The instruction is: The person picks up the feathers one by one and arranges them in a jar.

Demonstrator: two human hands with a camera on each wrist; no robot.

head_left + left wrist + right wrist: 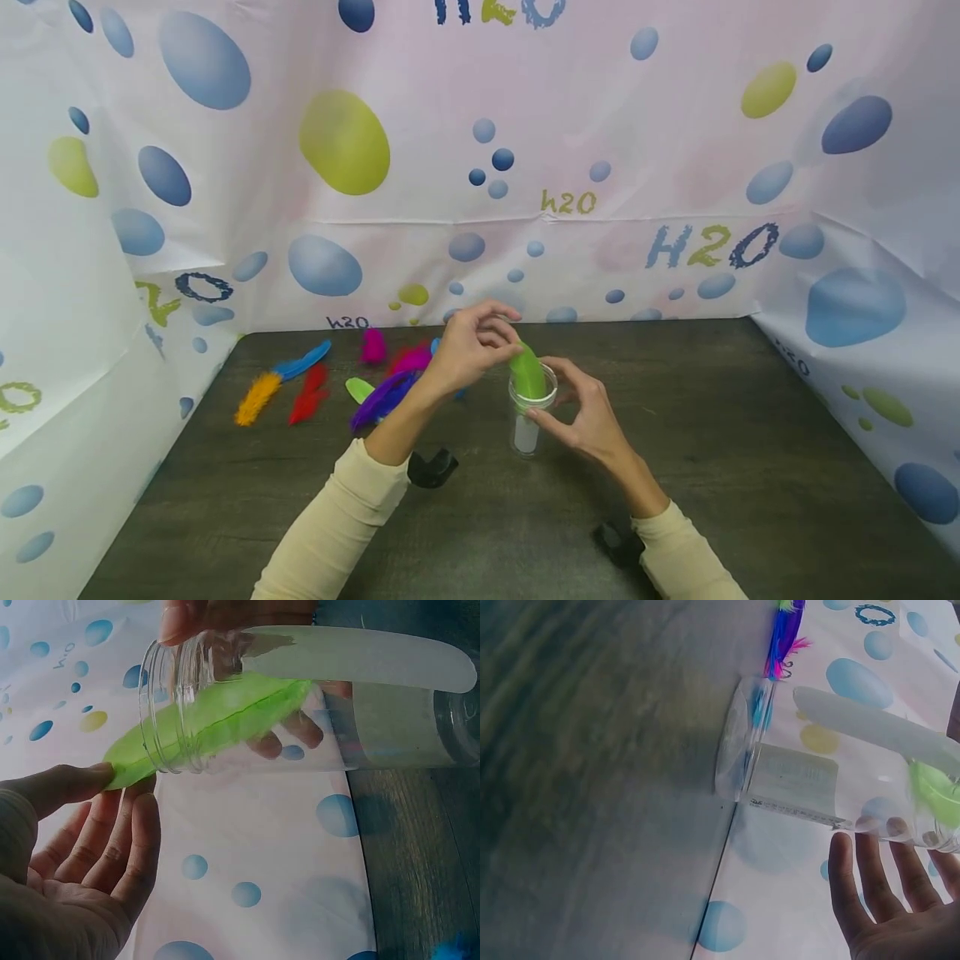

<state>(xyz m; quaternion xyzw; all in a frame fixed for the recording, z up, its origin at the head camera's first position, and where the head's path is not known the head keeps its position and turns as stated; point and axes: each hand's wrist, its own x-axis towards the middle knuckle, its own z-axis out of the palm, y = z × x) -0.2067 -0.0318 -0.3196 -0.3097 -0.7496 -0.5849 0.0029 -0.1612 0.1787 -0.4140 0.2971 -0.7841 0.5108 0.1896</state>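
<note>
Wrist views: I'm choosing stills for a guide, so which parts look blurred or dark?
Right wrist: the tabletop looks soft and smeared, darkest toward the upper left; print on the clear jar is too small to read. Left wrist: the left hand darkens toward the lower-left corner, the green feather stays bright.

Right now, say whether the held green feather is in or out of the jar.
Partly in: the green feather reaches inside the clear jar, its other end pinched outside by the left hand.
</note>
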